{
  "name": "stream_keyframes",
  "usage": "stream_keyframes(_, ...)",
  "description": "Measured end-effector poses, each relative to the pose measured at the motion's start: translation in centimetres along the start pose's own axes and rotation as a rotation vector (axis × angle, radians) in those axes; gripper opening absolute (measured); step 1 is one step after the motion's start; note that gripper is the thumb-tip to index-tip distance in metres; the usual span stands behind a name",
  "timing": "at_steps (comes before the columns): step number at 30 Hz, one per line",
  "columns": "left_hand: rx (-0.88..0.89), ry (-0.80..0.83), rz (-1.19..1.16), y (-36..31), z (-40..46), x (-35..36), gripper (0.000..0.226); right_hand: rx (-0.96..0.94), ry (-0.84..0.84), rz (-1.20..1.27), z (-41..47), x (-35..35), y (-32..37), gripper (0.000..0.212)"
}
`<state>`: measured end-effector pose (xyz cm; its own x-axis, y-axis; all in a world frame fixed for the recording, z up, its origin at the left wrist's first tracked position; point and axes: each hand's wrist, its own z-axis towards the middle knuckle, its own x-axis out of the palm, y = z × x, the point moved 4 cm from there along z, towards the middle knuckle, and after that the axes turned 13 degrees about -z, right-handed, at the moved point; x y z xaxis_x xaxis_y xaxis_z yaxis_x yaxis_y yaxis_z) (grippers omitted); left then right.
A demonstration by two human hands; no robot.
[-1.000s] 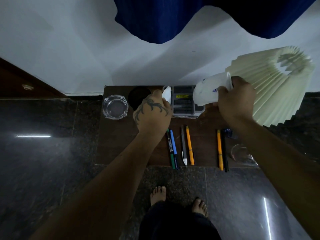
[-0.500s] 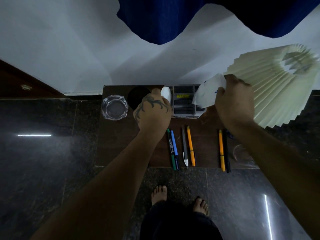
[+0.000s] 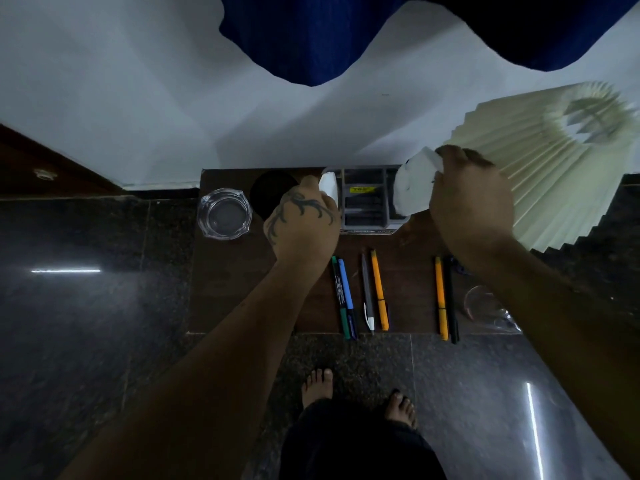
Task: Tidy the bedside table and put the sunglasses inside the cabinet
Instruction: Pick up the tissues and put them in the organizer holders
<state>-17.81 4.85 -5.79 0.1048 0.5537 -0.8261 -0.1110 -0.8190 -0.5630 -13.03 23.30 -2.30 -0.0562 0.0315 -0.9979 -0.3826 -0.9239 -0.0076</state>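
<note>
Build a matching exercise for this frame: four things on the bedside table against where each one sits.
Things:
1. glass ashtray
2. grey organiser
3. white cloth
4. pens

Places:
A. gripped in the right hand
B. front edge, lying in a row
C. left end of the table
D. back edge, centre

Pairs: 1-C, 2-D, 3-A, 4-B

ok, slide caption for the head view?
Right hand wipes the lampshade with a tissue; left hand grips the organizer.
</note>
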Motion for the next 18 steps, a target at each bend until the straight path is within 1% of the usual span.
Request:
stream_keyframes(4, -0.021, 0.018, 0.002, -0.1, 0.1, 0.2, 0.027, -0.010, 0.036, 0.044, 0.2, 0.9, 0.7, 0.036)
stream_keyframes(12, -0.037, 0.054, 0.057, 0.0, 0.8, 1.1, 0.030, 0.025, 0.126, 0.062, 1.0, 3.0, 1.4, 0.023)
stream_keyframes(18, -0.039, 0.088, 0.099, 0.5, 1.1, 2.8, 0.032, 0.026, 0.190, 0.073, 0.8, 4.2, 2.5, 0.030)
